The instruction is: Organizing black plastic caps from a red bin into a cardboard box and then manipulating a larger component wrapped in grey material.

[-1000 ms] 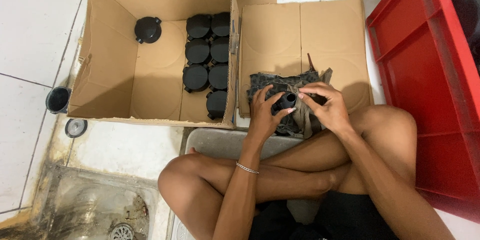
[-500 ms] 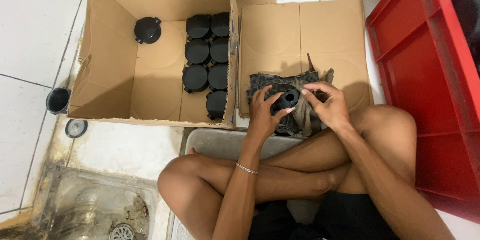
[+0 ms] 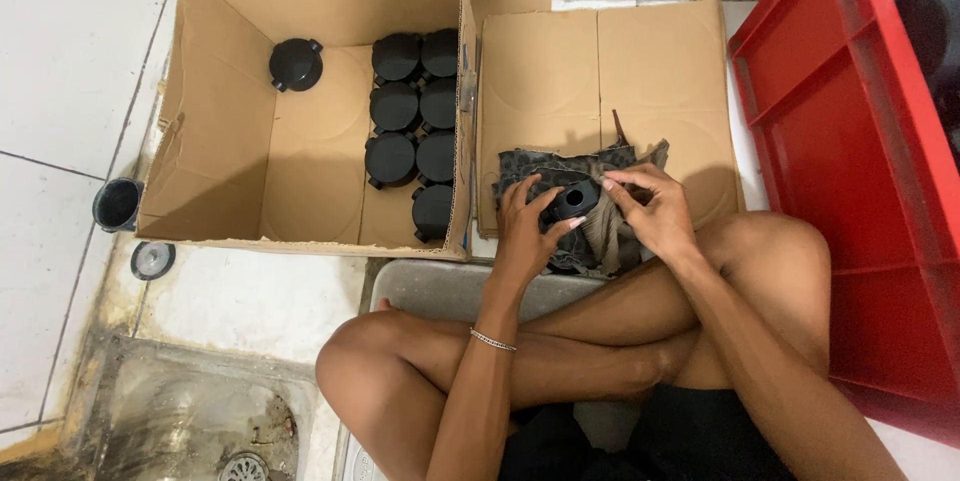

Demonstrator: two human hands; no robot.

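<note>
Hands: left (image 3: 527, 231) gripping small black round part (image 3: 574, 201), right (image 3: 650, 209) pinching grey rag (image 3: 600, 226) against it; best rubbed slowly, held steady over flattened cardboard (image 3: 610, 71).

The floor (image 3: 60, 61) is made of big white tiles with thin grey lines between them. Near the bottom left the tiles look dirty and stained, and a round metal drain (image 3: 243, 466) sits there. The light is soft and even.
</note>
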